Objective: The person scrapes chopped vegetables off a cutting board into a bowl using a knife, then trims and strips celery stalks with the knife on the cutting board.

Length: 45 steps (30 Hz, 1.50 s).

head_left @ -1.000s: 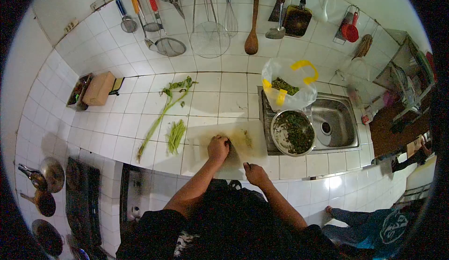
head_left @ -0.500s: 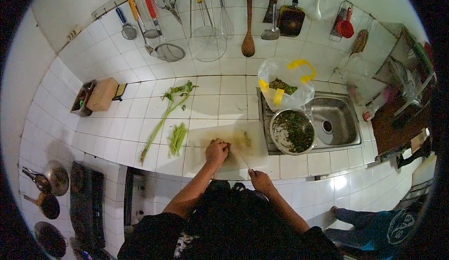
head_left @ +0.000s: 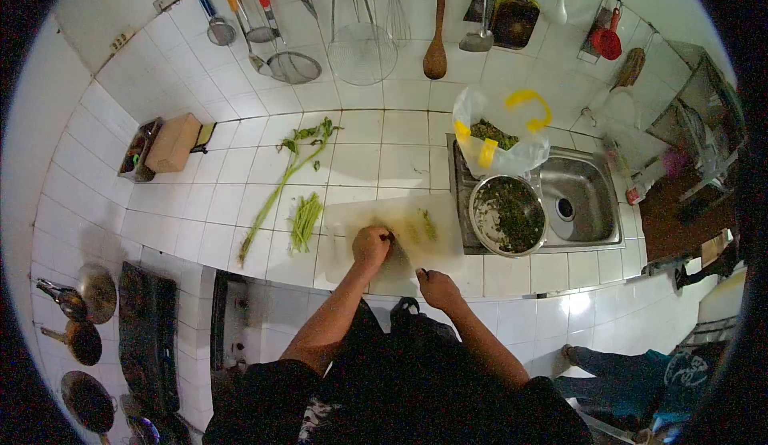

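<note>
Stalks [head_left: 305,223] lay left of the cutting board [head_left: 344,215]; right of it stood a bowl [head_left: 485,216], before a bag [head_left: 524,155] and left of the basin [head_left: 594,199].

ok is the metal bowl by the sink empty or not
Not empty: chopped greens lie inside the metal bowl, with paler patches at one side. Depth unclear from above.

2 hands: left [head_left: 370,247], right [head_left: 438,287]. 1 knife [head_left: 402,253] in the right, 1 cutting board [head_left: 348,216] under the left. 2 groups of green stalks [head_left: 305,223] left of the left hand. Right of the right hand: 1 bowl [head_left: 486,217], 1 plastic bag [head_left: 516,157], 1 sink [head_left: 598,179]. Well beyond both: 1 whisk [head_left: 398,23], 1 wooden spoon [head_left: 435,59].
</note>
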### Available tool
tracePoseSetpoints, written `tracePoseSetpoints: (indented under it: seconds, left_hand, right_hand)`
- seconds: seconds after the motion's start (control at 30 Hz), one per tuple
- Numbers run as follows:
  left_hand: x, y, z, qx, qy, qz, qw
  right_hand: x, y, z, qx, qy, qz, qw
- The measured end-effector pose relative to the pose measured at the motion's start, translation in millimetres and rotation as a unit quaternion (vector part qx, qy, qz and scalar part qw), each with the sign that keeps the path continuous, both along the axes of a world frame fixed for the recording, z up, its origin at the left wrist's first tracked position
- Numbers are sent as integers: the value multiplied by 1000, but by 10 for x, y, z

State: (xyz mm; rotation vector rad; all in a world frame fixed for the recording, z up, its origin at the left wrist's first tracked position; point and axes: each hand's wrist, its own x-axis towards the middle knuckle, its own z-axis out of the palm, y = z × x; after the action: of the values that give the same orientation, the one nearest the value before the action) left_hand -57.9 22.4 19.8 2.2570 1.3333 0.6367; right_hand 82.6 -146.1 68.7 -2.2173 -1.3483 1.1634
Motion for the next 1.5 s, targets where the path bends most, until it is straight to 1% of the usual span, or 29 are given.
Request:
tracePoseSetpoints:
  seconds: [0.07, 0.1, 0.17, 0.2, 0.27, 0.3, 0.33, 0.37, 0.43, 0.5, 0.57, 0.6, 0.67, 0.7, 0.73, 0.77, 0.8, 0.87, 0.93, 1.0, 1.07, 1.1, 1.13, 1.2, 1.23, 1.3, 1.37, 1.47, 1.5]
  left_hand:
    - [-3, 17, 85, 1, 25, 13, 1000]
    - [-32, 35, 21, 1, 26, 12, 1000]
    - [-52, 84, -98, -18, -4, 1, 1000]
    - [-51, 83, -43, -19, -5, -2, 1000]
    - [-71, 44, 54, -45, 5, 17, 999]
    - [-75, 76, 20, -46, 3, 16, 999]
    - [-77, 116, -15, -27, -36, 20, 999]
    - [-78, 144, -53, -8, -74, 27, 997]
    - [-56, 187, -78, 7, -71, 39, 997]
    - [-29, 217, -31, 27, -68, 47, 996]
    - [19, 186, 77, -15, -15, 16, 1000]
    - [54, 162, 95, -15, -16, 16, 1000]
    - [133, 99, 121, -6, 49, 6, 999]
    - [171, 52, 162, -7, 49, 7, 999]
    - [203, -2, 196, 20, 57, -9, 998]
    - [210, -37, 233, 46, 66, -25, 996]
    - [205, -49, 210, 43, 67, -24, 996]
    - [220, -56, 169, 35, 31, -31, 998]
    - [200, -2, 16, 41, 19, -45, 998]
    - [164, 46, -119, 45, 10, -58, 997]
    - [142, 98, -198, -1, -48, -67, 997]
    - [136, 103, -182, -1, -47, -68, 997]
    - [139, 112, -162, -5, -72, -48, 996]
    - [144, 126, -70, -9, -98, -29, 995]
    - [126, 136, 0, -16, -92, -15, 996]
    - [99, 159, 63, -22, -87, 0, 996]
    - [68, 162, 44, -40, -1, 15, 999]
    - [55, 137, 30, -77, 10, 11, 997]
    - [52, 140, 7, -77, 10, 11, 997]
  right_hand:
    - [11, 82, 27, -2, -14, 13, 1000]
    - [28, 60, 66, 21, -19, 35, 999]
    - [43, -14, 154, 16, -18, 25, 999]
    - [44, -64, 218, 7, -16, 17, 1000]
    - [40, -146, 61, 6, -2, 10, 1000]
    - [19, -175, 55, 31, 2, 4, 1000]
    - [8, -194, 48, 56, 5, 0, 998]
    - [2, -207, 40, 54, 4, 3, 999]
    - [-34, -227, 53, 46, 34, -42, 997]
    - [-59, -223, 116, 46, 40, -51, 997]
    - [-65, -210, 190, 47, 45, -62, 996]
    - [-61, -207, 215, 43, 50, -75, 995]
    - [-44, -208, 186, 38, 55, -89, 994]
    - [-45, -210, 147, 63, 29, -97, 993]
    - [-36, -213, 104, 88, 3, -105, 991]
    - [-14, -222, 67, 86, 5, -104, 991]
    - [3, -224, 88, 92, 3, -95, 991]
    - [35, -225, 130, 97, 1, -87, 991]
    - [66, -212, 173, 50, 29, -113, 992]
    - [111, -221, 150, 35, 40, -113, 992]
    - [108, -243, 113, 22, 51, -116, 992]
    - [97, -244, 115, 40, 46, -106, 992]
    - [95, -238, 122, 60, 40, -97, 993]
    - [91, -219, 225, 39, 46, -85, 995]
    - [82, -199, 278, 18, 52, -70, 996]
    - [51, -181, 270, 17, 39, -71, 997]
    - [61, -161, 252, 14, 29, -70, 997]
    - [86, -98, 159, -3, 37, -49, 998]
    - [72, -42, 129, 16, 28, -29, 999]
